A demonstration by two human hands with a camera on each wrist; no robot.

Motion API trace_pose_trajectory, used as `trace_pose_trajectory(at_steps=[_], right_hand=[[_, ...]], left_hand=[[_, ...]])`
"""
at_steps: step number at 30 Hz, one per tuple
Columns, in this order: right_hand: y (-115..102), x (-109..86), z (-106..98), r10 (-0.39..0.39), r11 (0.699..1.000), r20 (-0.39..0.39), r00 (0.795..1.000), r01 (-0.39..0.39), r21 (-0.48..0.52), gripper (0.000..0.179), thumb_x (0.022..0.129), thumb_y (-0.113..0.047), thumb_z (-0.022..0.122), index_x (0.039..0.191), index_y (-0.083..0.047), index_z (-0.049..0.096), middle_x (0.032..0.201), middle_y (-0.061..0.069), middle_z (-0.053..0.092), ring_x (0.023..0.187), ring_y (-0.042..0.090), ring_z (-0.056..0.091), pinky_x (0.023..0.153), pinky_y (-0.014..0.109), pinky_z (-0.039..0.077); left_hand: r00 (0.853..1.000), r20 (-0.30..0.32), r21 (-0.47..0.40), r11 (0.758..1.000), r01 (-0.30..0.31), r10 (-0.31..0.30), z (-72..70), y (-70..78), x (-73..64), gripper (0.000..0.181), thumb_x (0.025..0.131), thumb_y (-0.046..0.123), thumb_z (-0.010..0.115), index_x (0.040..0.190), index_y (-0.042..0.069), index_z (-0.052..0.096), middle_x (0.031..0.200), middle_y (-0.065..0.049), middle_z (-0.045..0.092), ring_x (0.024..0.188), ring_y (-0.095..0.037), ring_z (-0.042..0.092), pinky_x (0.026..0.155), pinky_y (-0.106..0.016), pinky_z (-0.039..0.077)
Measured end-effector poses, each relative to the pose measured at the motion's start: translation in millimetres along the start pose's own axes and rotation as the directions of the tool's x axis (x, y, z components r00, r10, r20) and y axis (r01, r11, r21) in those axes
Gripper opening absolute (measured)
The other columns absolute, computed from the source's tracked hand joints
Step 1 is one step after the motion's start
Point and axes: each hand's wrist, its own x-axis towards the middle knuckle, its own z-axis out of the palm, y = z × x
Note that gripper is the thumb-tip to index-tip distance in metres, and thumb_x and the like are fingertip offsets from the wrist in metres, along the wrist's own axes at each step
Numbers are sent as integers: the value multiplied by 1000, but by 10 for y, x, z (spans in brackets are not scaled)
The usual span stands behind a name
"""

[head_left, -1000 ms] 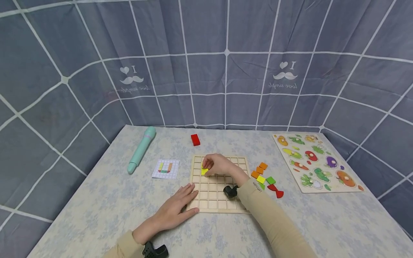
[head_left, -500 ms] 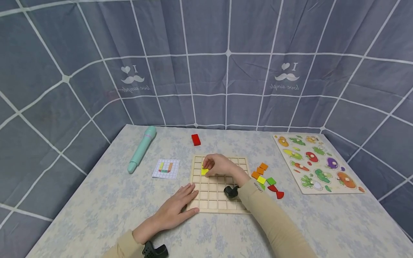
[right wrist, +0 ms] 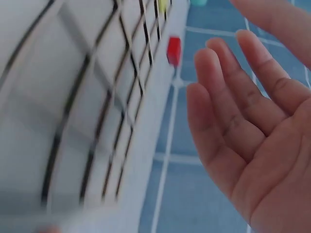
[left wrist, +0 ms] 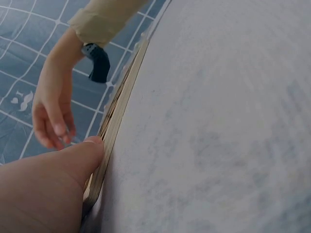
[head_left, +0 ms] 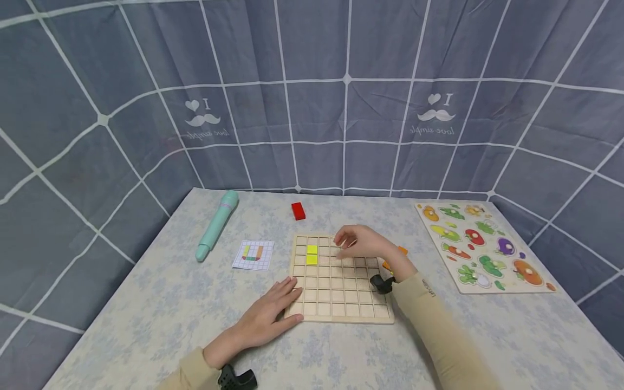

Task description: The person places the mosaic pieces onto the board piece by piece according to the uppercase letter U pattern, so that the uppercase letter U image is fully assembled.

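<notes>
Two yellow square tiles (head_left: 312,254) lie one behind the other in neighbouring cells of the wooden grid board (head_left: 338,310), towards its far left. Above the board's far right part hovers my right hand (head_left: 363,242); in the right wrist view its fingers (right wrist: 233,97) are loosely bent and hold nothing. My left hand (head_left: 268,314) rests at the board's near left edge with fingers spread, and the left wrist view has its thumb (left wrist: 87,155) against the wooden edge. Orange tiles (head_left: 402,250) show partly behind my right wrist, which hides the other loose pieces.
A pattern card (head_left: 253,255) lies left of the board, with a turquoise stick-like object (head_left: 216,226) beyond it. Behind the board sits a red block (head_left: 298,211). A vegetable puzzle board (head_left: 482,249) occupies the right side. A grey tiled-pattern curtain (head_left: 322,108) surrounds the table.
My right hand has let go of the yellow tile and moved right, uncovering both yellow tiles. It now covers most of the loose pieces. My left hand stays at the board's edge.
</notes>
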Motion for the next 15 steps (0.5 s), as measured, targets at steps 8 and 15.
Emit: trace_pose_trajectory(at_steps=[8, 15], right_hand=[[232, -542, -306, 49, 999, -92, 995, -49, 0, 35, 84, -18, 72, 111, 0, 60, 106, 17, 61, 91, 23, 60, 82, 38, 53], [455, -853, -422, 130, 991, -170, 977, -131, 5, 35, 83, -20, 74, 107, 1, 61, 97, 11, 63, 85, 22, 59, 71, 32, 53]], left_hand=[[1000, 1, -6, 1000, 3, -3, -3, 3, 6, 63, 94, 46, 51, 140, 3, 43, 151, -9, 28, 141, -21, 18, 115, -39, 17], [1000, -5, -7, 1000, -3, 3, 1, 6, 2, 63, 94, 46, 50, 140, 3, 44, 151, -11, 29, 141, -22, 19, 115, -40, 17]])
